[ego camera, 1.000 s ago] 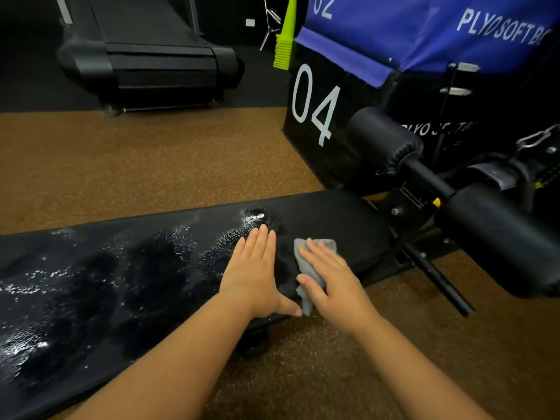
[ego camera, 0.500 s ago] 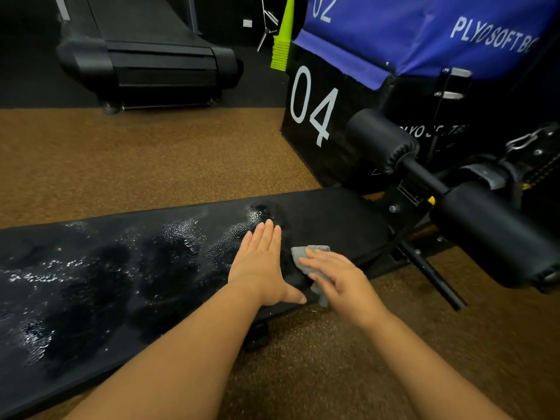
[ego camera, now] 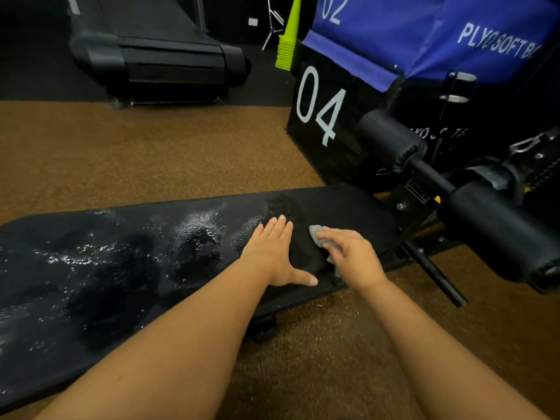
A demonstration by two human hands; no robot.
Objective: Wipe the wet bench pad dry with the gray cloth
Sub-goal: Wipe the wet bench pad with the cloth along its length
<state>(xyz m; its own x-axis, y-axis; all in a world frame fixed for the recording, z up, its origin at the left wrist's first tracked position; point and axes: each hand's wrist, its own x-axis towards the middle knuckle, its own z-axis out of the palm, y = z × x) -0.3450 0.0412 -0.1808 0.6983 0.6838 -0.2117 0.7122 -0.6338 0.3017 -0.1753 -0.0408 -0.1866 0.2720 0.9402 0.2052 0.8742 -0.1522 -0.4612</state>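
— Now, how are the two hands placed?

— The left hand [ego camera: 274, 253] is laid flat on the bench pad [ego camera: 121, 268], fingers straight and together, thumb spread out toward three o'clock. Nothing is held by it. The right hand [ego camera: 353, 256] is set just beside it at three o'clock, with its fingers curled over the gray cloth [ego camera: 318, 234], which is pressed down onto the pad.

— And where is the cloth seen?

— It is bunched under the right hand, near the pad's right end. A rounded fold is shown past the fingertips at eleven o'clock, and a thin strip is seen below the hand near the pad's near edge.

— How is the pad lying?

— It is stretched from the picture's nine o'clock side toward two o'clock. Beads and streaks of water are seen across its middle and left part. The stretch between the hands and the right end is seen as dull and dark.

— What else is found around it?

— Brown floor [ego camera: 136, 153] is seen on both sides of the pad. A black foam roller [ego camera: 391, 140] on a bar is found at two o'clock, a black box marked "04" [ego camera: 321, 104] at one o'clock with a blue box [ego camera: 424, 34] above it, and a treadmill [ego camera: 157, 53] at eleven o'clock.
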